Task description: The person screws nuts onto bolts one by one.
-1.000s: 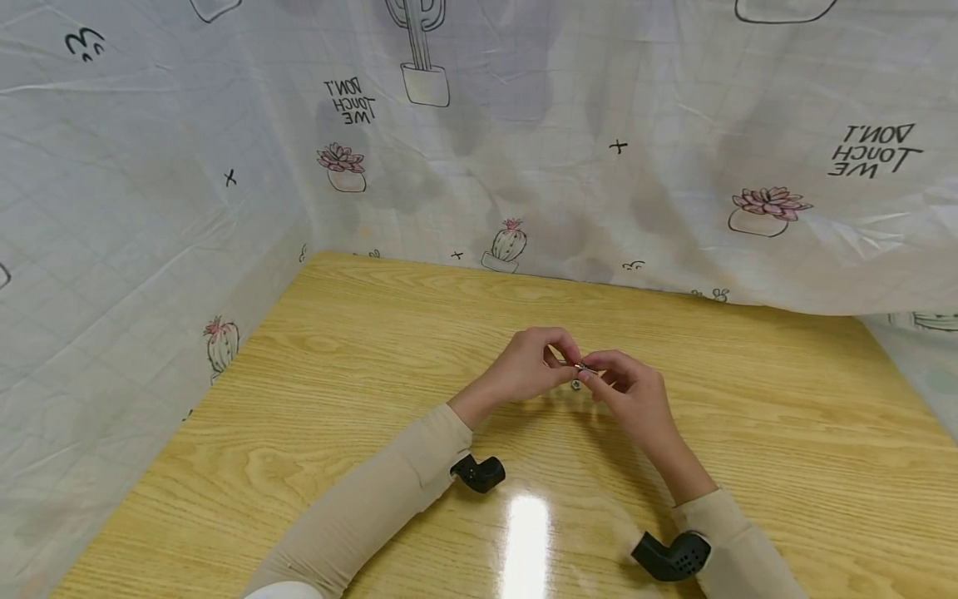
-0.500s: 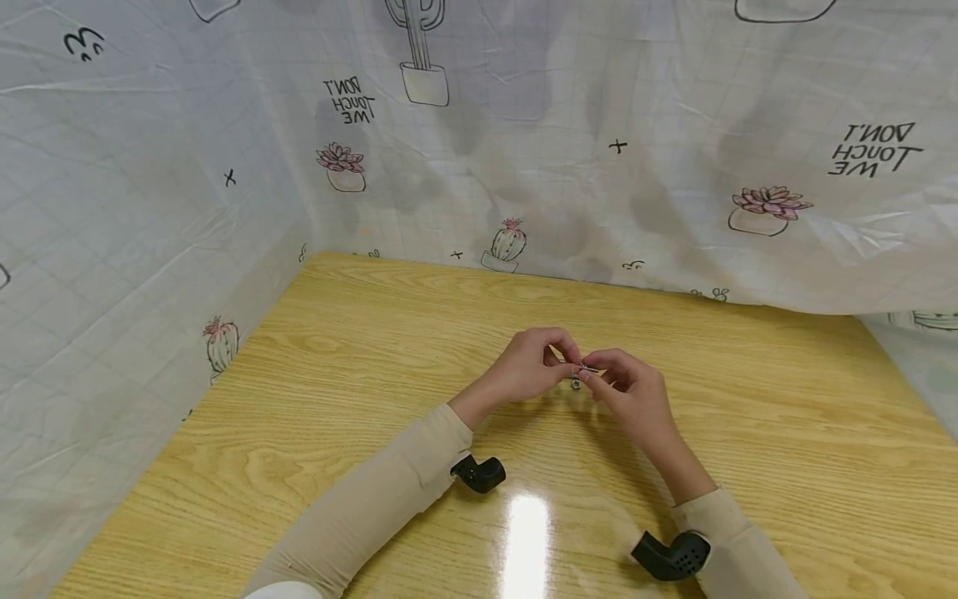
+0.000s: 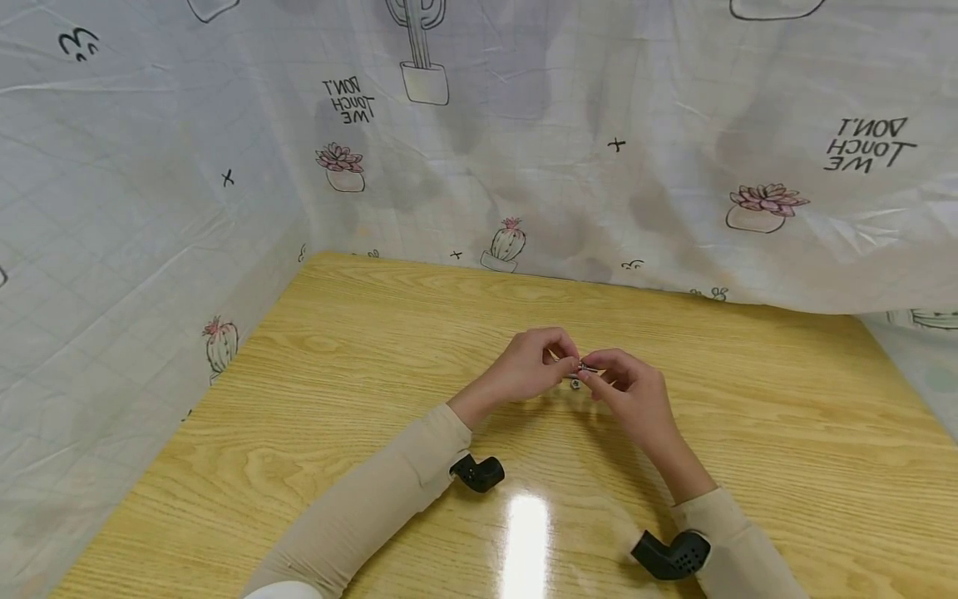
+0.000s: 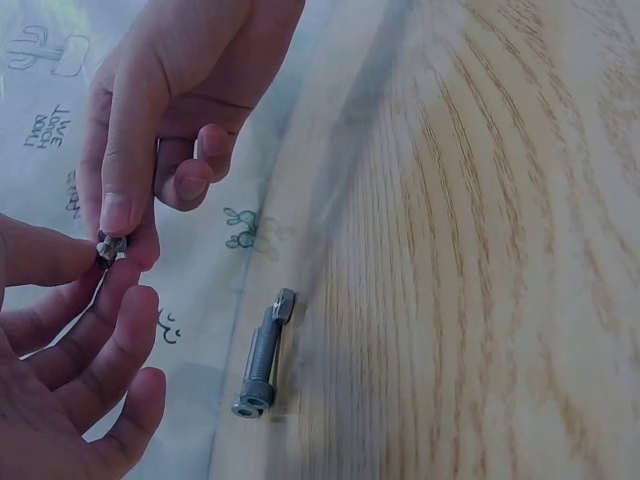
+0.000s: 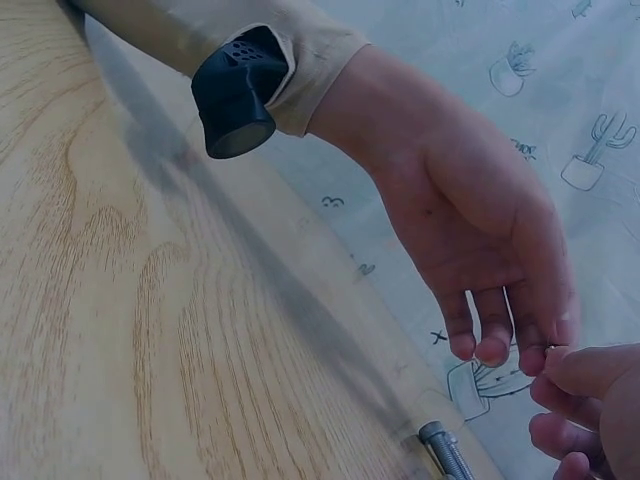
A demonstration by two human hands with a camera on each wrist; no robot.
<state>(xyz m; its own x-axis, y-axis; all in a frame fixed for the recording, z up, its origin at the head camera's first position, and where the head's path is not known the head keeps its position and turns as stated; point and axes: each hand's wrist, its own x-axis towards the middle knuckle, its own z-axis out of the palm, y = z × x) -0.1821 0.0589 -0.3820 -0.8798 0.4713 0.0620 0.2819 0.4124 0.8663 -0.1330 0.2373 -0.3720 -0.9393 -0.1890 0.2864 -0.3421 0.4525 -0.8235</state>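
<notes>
My left hand [image 3: 530,364] and right hand [image 3: 634,393] meet fingertip to fingertip close over the table. Between them they pinch a small silver metal fastener [image 4: 110,247], mostly hidden by the fingers. Its visible part looks like a nut on a bolt; I cannot tell which hand holds which part. In the left wrist view, the right thumb and index finger grip it from above, the left thumb and fingers from below. Below the hands, two silver bolts [image 4: 258,365] lie side by side on the wood, a loose nut [image 4: 285,305] at their end.
The wooden table [image 3: 419,333] reaches back to a patterned cloth [image 3: 554,166] hanging behind and along the left. Black wrist devices [image 3: 479,473] are strapped over both beige sleeves. Glare marks the table's front.
Both hands stay in place. The left thumb and fingertips have shifted slightly around the fastener, covering a little more of it.
</notes>
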